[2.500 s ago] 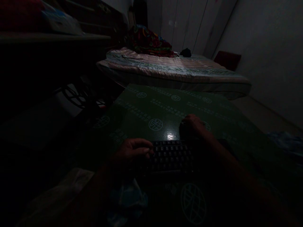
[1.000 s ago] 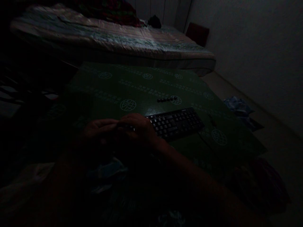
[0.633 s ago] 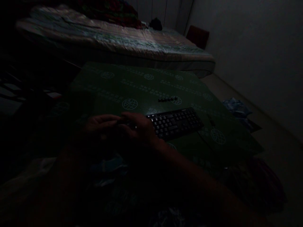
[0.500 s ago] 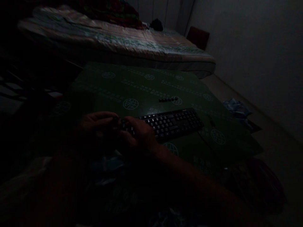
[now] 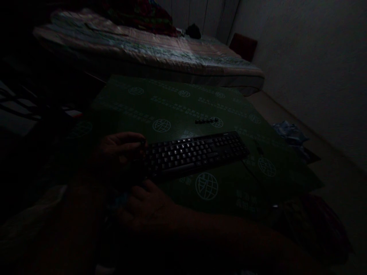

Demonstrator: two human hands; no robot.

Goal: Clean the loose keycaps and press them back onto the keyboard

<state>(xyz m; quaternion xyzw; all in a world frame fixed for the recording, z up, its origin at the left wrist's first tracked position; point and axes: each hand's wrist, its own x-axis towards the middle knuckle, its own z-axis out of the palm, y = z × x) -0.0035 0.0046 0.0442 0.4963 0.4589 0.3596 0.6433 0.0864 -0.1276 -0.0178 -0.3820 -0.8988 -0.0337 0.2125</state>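
Observation:
The room is very dark. A black keyboard (image 5: 195, 152) lies on a green table (image 5: 177, 107) printed with globe marks. My left hand (image 5: 120, 147) rests at the keyboard's left end, fingers curled against its edge. My right hand (image 5: 146, 204) lies low in front of the keyboard, near its left corner, fingers bent and pointing left; whether it holds anything is lost in the dark. A short row of small dark pieces (image 5: 205, 121) sits on the table beyond the keyboard.
A bed (image 5: 160, 53) with a striped sheet and a heap of patterned cloth (image 5: 137, 15) stands behind the table. A dark red chair (image 5: 243, 45) is by the wall. Bluish cloth (image 5: 289, 131) lies on the floor at right.
My right hand has drawn back off the keyboard's left keys to the table's near edge. My left hand stays at the keyboard's left end. The view has shifted slightly.

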